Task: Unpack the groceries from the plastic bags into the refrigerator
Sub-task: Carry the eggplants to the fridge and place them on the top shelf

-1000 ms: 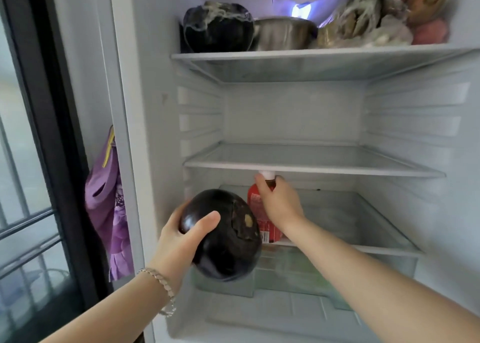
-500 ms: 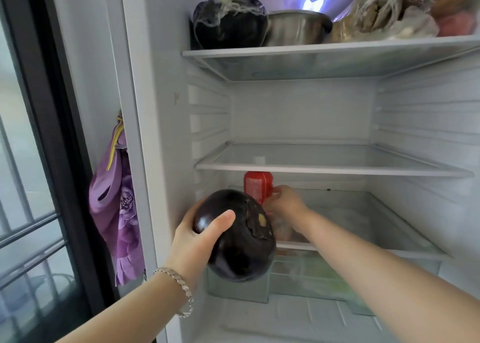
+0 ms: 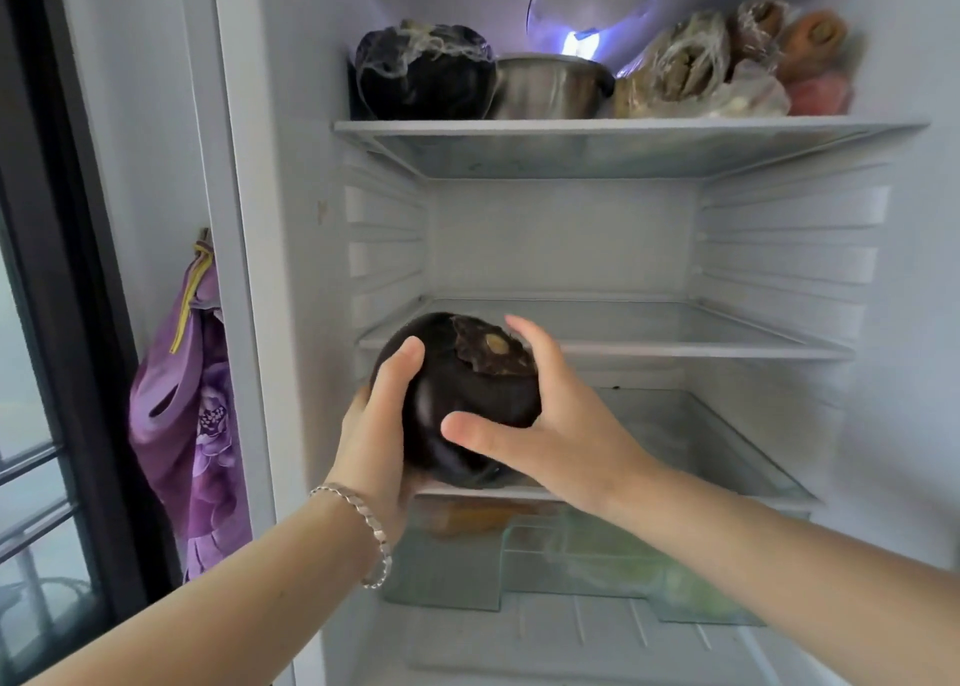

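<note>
A round dark purple eggplant (image 3: 462,389) with a dry brown stem cap is held in front of the open refrigerator, level with the middle glass shelf (image 3: 649,334). My left hand (image 3: 379,425) grips it from the left and below, thumb across its front. My right hand (image 3: 545,425) wraps it from the right, fingers over the stem cap. The red bottle is hidden behind the eggplant and my hands.
The top shelf (image 3: 623,132) holds a dark wrapped eggplant (image 3: 423,75), a steel pot (image 3: 550,85) and wrapped food (image 3: 727,69). Below my hands lies the drawer cover shelf (image 3: 727,451), with crisper drawers (image 3: 597,561) under it. A purple cloth bag (image 3: 192,415) hangs left of the fridge.
My right hand let go of the red bottle on the lower shelf and came back onto the eggplant. The eggplant rose toward the middle shelf, and my view tilted up.
</note>
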{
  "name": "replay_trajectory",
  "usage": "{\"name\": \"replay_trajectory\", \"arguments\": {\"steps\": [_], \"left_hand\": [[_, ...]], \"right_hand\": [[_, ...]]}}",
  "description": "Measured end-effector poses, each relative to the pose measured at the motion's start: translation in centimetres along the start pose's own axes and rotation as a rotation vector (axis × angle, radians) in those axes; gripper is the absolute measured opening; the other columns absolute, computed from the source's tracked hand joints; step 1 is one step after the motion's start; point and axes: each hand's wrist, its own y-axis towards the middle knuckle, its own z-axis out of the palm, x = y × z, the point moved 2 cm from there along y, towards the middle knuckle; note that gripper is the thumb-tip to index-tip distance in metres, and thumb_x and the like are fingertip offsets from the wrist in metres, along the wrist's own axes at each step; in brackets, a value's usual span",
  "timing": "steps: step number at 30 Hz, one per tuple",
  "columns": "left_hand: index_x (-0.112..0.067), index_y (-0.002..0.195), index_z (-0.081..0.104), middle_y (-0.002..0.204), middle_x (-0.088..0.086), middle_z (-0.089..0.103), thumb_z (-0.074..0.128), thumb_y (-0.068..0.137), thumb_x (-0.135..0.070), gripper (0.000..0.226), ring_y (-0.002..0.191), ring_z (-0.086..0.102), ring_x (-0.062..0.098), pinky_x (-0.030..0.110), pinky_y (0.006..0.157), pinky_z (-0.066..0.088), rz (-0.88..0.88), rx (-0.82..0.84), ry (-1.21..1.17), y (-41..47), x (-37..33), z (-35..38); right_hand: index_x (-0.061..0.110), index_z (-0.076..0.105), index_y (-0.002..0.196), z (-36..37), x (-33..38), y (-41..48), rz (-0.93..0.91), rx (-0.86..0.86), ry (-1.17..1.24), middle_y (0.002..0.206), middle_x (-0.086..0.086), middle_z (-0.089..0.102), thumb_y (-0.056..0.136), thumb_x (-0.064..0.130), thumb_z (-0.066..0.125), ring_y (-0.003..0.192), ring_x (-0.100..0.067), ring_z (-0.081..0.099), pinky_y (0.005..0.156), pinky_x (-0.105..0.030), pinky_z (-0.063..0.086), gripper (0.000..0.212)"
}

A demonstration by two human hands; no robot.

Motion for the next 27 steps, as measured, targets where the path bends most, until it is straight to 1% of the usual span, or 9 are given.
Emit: {"name": "replay_trajectory", "arguments": {"steps": [3,7,10,13,16,19,21,24,27], "left_hand": [[-0.025,0.12,0.059,0.113,0.006,0.068,0.072,0.058,-0.058,0.071,0.101,0.066,0.026,0.052,0.085,0.052,0.057,0.014,-0.016,0.6,-1.9,1.7],[-0.024,0.125,0.054,0.119,0.009,0.065,0.071,0.053,-0.06,0.082,0.104,0.064,0.03,0.058,0.086,0.049,0.072,0.114,-0.09,1.8,-5.0,4.4],[-0.026,0.127,0.052,0.121,0.005,0.064,0.066,0.052,-0.063,0.085,0.105,0.064,0.028,0.059,0.089,0.047,0.098,0.225,-0.044,2.6,-8.4,7.0],[-0.03,0.119,0.058,0.11,-0.006,0.069,0.058,0.059,-0.074,0.075,0.096,0.068,0.016,0.044,0.084,0.054,0.194,0.27,0.162,2.8,-12.4,9.7],[-0.026,0.122,0.053,0.116,-0.004,0.064,0.043,0.074,-0.076,0.07,0.096,0.065,0.018,0.037,0.074,0.052,0.235,0.153,0.284,3.5,-15.4,11.7],[-0.021,0.124,0.053,0.119,0.004,0.058,0.04,0.083,-0.069,0.064,0.096,0.062,0.024,0.038,0.074,0.051,0.272,0.108,0.346,4.1,-17.1,12.7],[-0.017,0.11,0.057,0.108,0.004,0.058,0.044,0.088,-0.057,0.048,0.084,0.065,0.022,0.036,0.073,0.051,0.312,0.076,0.419,4.5,-17.6,12.7],[-0.019,0.08,0.055,0.087,0.002,0.058,0.053,0.09,-0.029,0.014,0.066,0.062,0.017,0.032,0.067,0.05,0.377,0.029,0.503,5.6,-18.0,11.9],[-0.017,0.073,0.053,0.076,0.001,0.059,0.053,0.089,-0.014,0.016,0.062,0.061,0.018,0.031,0.065,0.05,0.379,-0.007,0.492,6.3,-18.3,11.2]], "right_hand": [[0.049,0.019,0.137,-1.5,2.1,0.8,-0.101,-0.079,-0.075,0.135,0.023,0.04,0.038,0.065,0.077,0.122,0.002,0.041,0.095,-0.018,0.037,0.116],[0.037,0.037,0.135,-4.4,5.0,3.3,-0.177,-0.164,-0.089,0.123,0.02,0.051,0.05,0.044,0.088,0.113,0.001,0.05,0.093,-0.019,0.043,0.099],[0.034,0.044,0.131,-7.3,7.2,4.7,-0.23,-0.282,-0.084,0.117,0.018,0.054,0.054,0.038,0.087,0.111,-0.002,0.052,0.09,-0.017,0.042,0.089],[0.035,0.046,0.126,-10.4,9.4,5.7,-0.308,-0.414,-0.082,0.114,0.02,0.052,0.056,0.038,0.086,0.109,0.0,0.05,0.081,-0.007,0.037,0.081],[0.038,0.047,0.119,-13.1,11.7,7.2,-0.34,-0.512,-0.107,0.11,0.02,0.05,0.053,0.044,0.085,0.105,-0.001,0.05,0.077,-0.008,0.035,0.076],[0.037,0.048,0.117,-15.5,13.4,9.4,-0.3,-0.564,-0.207,0.106,0.019,0.049,0.052,0.051,0.082,0.102,-0.003,0.048,0.081,-0.015,0.034,0.075],[0.035,0.05,0.112,-16.6,13.8,11.1,-0.234,-0.533,-0.231,0.104,0.018,0.051,0.051,0.053,0.082,0.103,-0.007,0.05,0.084,-0.02,0.035,0.072],[0.036,0.05,0.082,-17.1,13.5,13.5,-0.149,-0.5,-0.215,0.086,0.027,0.049,0.048,0.054,0.083,0.094,-0.007,0.051,0.079,-0.021,0.036,0.05],[0.032,0.054,0.081,-17.3,12.7,15.5,-0.106,-0.491,-0.213,0.084,0.021,0.056,0.049,0.054,0.082,0.094,-0.01,0.058,0.074,-0.022,0.039,0.048]]}}
